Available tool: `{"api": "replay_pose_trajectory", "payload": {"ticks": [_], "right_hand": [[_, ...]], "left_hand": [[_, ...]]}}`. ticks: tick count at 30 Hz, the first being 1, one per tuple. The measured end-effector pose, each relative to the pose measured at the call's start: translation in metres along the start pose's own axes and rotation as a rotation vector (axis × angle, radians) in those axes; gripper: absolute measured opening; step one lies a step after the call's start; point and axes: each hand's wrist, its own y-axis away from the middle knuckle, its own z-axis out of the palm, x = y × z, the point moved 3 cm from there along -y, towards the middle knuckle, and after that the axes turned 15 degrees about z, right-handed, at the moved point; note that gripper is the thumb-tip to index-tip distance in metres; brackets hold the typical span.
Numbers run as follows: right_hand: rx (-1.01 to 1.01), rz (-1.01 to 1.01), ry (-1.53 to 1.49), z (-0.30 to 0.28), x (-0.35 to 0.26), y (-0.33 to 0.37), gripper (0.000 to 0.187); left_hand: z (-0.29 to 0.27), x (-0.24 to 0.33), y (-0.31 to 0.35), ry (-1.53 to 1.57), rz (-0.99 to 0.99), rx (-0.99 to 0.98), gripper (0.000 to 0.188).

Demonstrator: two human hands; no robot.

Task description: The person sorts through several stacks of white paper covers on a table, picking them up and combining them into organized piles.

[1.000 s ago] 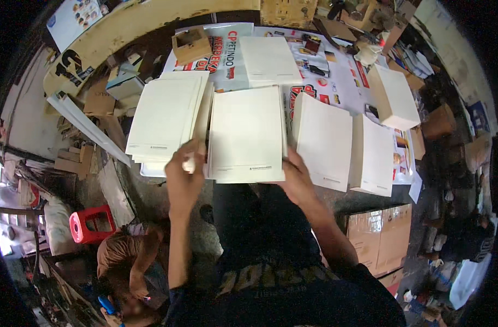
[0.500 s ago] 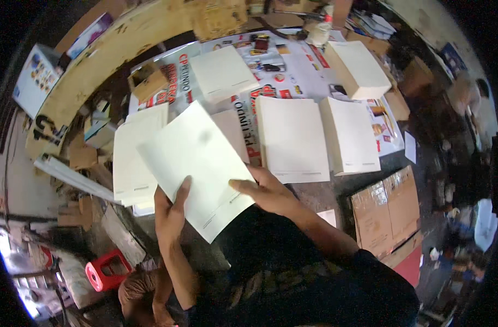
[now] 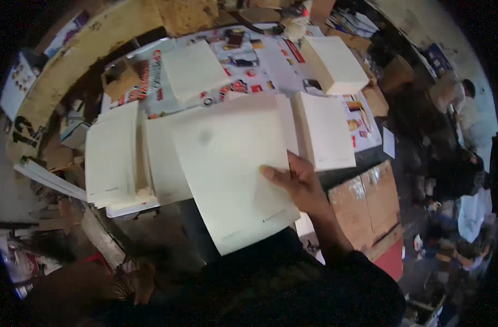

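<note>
My right hand [image 3: 302, 182] grips a cream paper sheet [image 3: 235, 169] by its right edge, thumb on top and fingers mostly behind it. Small print runs along the sheet's lower edge, and a grey smudge shows near its upper left. Whether it is one sheet or a thin bundle, I cannot tell. A dark, blurred shape at the lower left, apparently my left hand and arm [image 3: 80, 294], is close to the view and clear of the paper. Its fingers cannot be made out. Behind the held sheet lie paper stacks, including one at left [image 3: 112, 155] and another at right [image 3: 326, 131].
A printed banner [image 3: 270, 54] covers the table, with a far paper stack [image 3: 197, 68] and a thick far-right block [image 3: 336, 62] on it. A cardboard box [image 3: 366, 210] stands at near right. Another person [image 3: 450, 95] is at the far right.
My left hand has let go of the paper and moved to the lower left. My right hand still holds the sheet, now more upright and further right. The whole view has shifted.
</note>
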Motion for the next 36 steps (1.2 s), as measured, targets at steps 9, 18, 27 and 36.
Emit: {"api": "replay_pose_trajectory", "payload": {"ticks": [9, 18, 27, 36], "right_hand": [[0.229, -0.078, 0.037, -0.038, 0.014, 0.022, 0.035], [0.291, 0.108, -0.157, -0.078, 0.004, 0.044, 0.038], [0.996, -0.315, -0.449, -0.256, -0.011, 0.166, 0.032], [1.229, -0.209, -0.26, -0.296, 0.047, 0.209, 0.036]], "left_hand": [[-0.004, -0.005, 0.095, 0.058, -0.404, 0.246, 0.043], [-0.03, 0.045, 0.03, -0.06, -0.345, 0.571, 0.04], [-0.038, 0.311, -0.176, 0.56, 0.384, 0.718, 0.039], [0.132, 0.553, -0.159, 0.38, 1.004, 0.214, 0.072]]}}
